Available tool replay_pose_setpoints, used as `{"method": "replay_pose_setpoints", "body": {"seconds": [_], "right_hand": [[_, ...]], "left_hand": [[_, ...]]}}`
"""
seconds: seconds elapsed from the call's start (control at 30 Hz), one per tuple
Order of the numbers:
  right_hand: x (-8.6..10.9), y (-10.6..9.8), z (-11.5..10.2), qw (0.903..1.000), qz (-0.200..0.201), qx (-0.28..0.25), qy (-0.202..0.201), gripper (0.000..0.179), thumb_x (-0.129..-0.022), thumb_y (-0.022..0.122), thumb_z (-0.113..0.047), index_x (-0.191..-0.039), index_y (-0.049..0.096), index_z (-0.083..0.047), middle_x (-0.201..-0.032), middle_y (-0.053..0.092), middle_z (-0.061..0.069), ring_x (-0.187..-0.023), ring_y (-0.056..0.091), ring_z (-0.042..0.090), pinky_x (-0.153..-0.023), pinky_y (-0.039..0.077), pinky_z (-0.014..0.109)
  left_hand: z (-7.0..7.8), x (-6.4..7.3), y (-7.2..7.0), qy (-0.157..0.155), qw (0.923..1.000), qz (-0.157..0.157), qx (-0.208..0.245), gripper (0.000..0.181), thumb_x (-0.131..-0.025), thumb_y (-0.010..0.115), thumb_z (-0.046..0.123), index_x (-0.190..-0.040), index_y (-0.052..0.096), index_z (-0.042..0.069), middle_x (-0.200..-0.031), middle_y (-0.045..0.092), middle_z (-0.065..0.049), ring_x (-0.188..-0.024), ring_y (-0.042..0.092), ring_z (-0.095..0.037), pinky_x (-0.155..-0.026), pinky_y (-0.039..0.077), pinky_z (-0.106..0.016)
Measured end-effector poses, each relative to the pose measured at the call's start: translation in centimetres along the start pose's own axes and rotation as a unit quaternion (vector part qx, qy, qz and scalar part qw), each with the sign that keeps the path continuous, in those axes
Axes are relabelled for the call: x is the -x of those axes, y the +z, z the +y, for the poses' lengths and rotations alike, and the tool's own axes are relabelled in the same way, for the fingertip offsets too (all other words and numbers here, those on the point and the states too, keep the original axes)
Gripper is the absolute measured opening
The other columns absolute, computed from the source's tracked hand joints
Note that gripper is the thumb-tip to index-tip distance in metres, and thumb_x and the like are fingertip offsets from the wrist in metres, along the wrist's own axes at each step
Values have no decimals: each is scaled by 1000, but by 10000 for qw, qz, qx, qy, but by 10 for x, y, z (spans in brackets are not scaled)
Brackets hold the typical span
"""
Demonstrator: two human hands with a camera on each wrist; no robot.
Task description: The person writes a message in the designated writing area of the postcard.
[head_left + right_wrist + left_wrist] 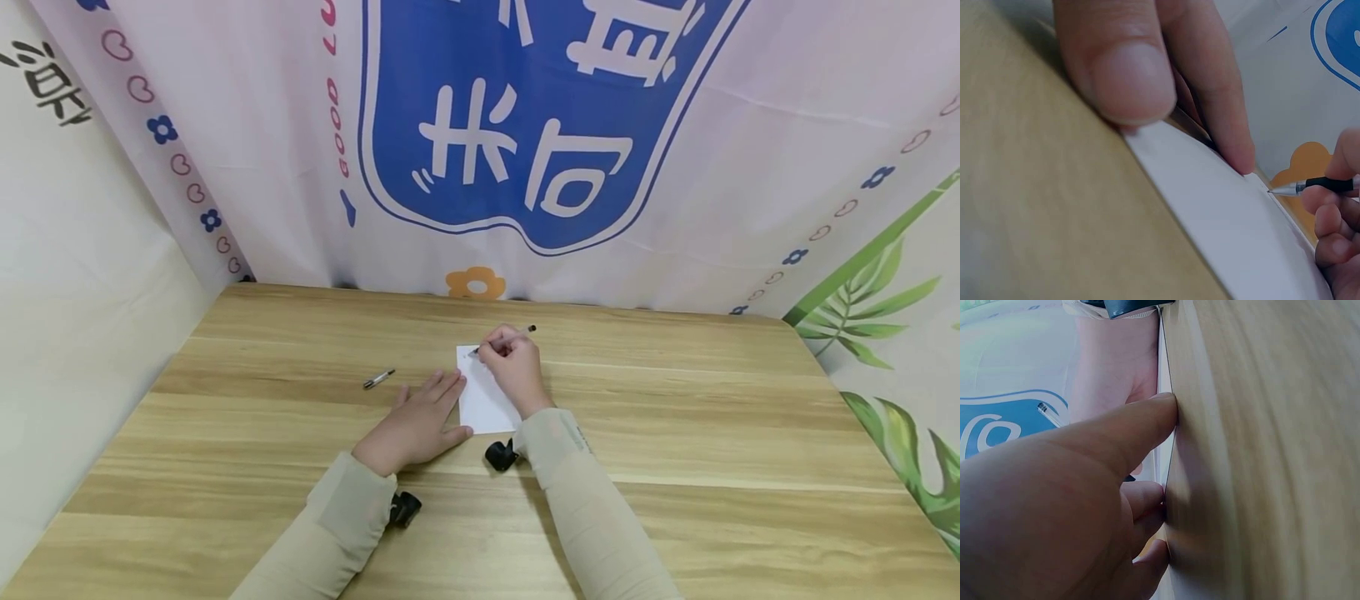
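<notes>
1. Basically, head view: the sheet (pixel 483 407) lies flat near mid-frame on the table (pixel 675 450). The right hand (pixel 517 371), just above centre, pinches the pen (pixel 519 335) betw. thumb & fingers, closed down to the barrel's width; back end points upper right. The left hand (pixel 416 425), left of the sheet, is flat, fingers fairly straight, tips & thumb at the sheet's left edge, nothing gripped. Pen looks light, stiff, approx. pencil-thin; best hold prob. low on the barrel, as here. Sheet prob. v. light, bends & creases easily, apt to slide on smooth wood, so flat pressure near an edge suits it. A small tube (pixel 378 379), poss. a pen cap or similar, lies left of centre; looks light & liable to roll, so take it across its middle.

2. Left wrist view: left-hand thumb & fingers reach the sheet's edge around centre, spread apart, pressing down rather than pinching. Sheet shows only as a thin pale sliver, so thickness can't be judged. Pen's back end pokes out upper left; right-hand grip mostly hidden, can't tell from this angle.

3. Right wrist view: pen tip meets the sheet at right, fingers tight round the dark section, which may be rubbery, i.e. less slippery. Fine metal point looks the fragile bit; don't grab there. Left thumb, top centre, sits at the sheet's corner.
</notes>
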State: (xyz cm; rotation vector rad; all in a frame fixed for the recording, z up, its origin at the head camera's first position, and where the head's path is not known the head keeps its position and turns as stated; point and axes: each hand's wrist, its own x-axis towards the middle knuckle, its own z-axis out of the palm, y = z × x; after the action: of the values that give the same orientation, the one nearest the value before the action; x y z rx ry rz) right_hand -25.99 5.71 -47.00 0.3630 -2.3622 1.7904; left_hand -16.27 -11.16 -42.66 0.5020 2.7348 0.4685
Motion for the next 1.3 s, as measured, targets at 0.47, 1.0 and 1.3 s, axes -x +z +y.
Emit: {"method": "replay_pose_setpoints", "body": {"seconds": [0.47,1.0,1.3], "right_hand": [[1,-1,-3,10000,14,-18,58,9,-90,66,-4,-81,69,-5,-78,63,3,-67,54,13,-57,43,21],[1,0,-4,9999,27,61,89,9,-90,66,-5,-81,68,-6,-79,63,3,-68,55,14,-59,44,21],[1,0,-4,9999,60,43,116,11,-90,66,-5,-79,67,-6,-79,63,3,-68,53,14,-58,43,21]], "left_hand": [[0,1,1,58,10000,61,25,75,-104,54,43,-160,25,3,-169,18,-10,-155,13,-34,-116,11,-71],[-2,2,-1,81,10000,29,-4,75,-104,54,43,-160,24,3,-169,17,-11,-155,11,-34,-117,11,-70],[-1,2,0,74,10000,54,-6,75,-104,55,42,-160,26,3,-168,19,-11,-155,13,-34,-117,12,-70]]}}
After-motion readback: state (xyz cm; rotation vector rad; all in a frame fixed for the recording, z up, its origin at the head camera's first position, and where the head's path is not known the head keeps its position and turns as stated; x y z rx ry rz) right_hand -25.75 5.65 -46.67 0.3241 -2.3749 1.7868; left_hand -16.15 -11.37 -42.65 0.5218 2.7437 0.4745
